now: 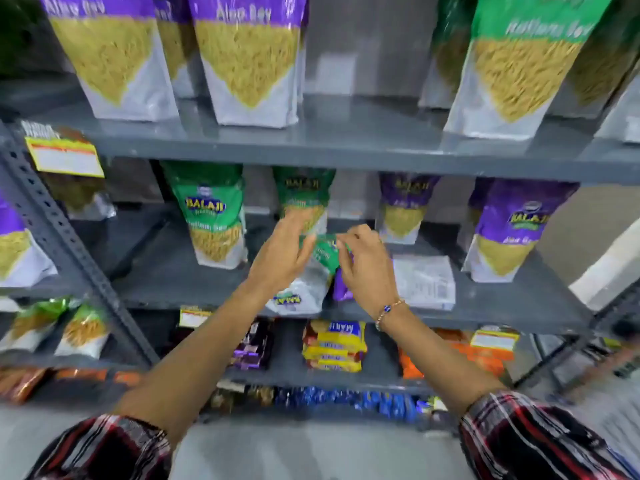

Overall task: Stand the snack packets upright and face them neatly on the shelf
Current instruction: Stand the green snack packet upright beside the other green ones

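On the middle grey shelf (194, 282) a green and white snack packet (313, 271) is tilted, top end raised, its base near the front edge. My right hand (363, 268) pinches its green top. My left hand (282, 254) hovers at its left side, fingers spread, and I cannot tell if it touches. A purple packet (342, 285) lies flat under my right hand, mostly hidden. Another packet (424, 282) lies flat, back side up, to the right. Upright green packets (213, 216) and purple packets (509, 233) stand on the same shelf.
The upper shelf (346, 140) carries large purple and green packets. Biscuit packs (334, 346) and orange packets (485, 355) fill the lower shelf. A perforated steel upright (59, 230) runs down the left. A neighbouring rack on the left holds more packets (83, 330).
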